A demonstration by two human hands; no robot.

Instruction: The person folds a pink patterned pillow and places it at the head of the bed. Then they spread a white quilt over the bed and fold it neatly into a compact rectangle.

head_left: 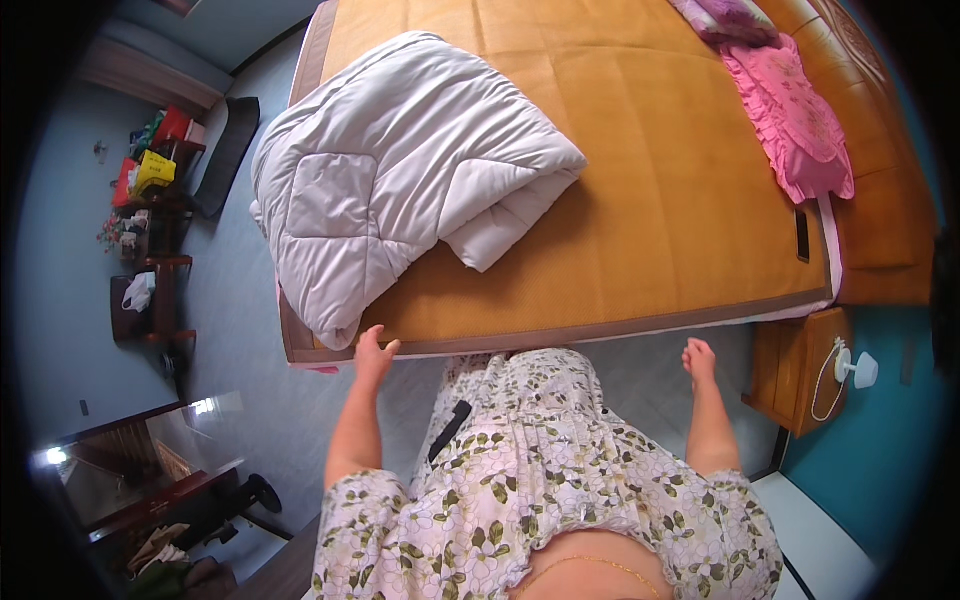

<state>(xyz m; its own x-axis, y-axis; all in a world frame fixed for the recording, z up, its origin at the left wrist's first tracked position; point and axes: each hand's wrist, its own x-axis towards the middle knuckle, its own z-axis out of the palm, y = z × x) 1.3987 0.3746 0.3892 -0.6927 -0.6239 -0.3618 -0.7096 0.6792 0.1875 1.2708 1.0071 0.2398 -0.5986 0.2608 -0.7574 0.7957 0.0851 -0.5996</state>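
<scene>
White folded quilt [400, 180] on bed [640, 200], left hand [372, 352] just beside.

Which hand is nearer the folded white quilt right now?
Left. The left hand is at the bed edge just below the quilt; the right hand hangs off the bed, far to the side.

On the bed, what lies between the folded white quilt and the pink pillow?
Nothing: in the head view only bare orange mat lies between the quilt and the pink pillow.
</scene>
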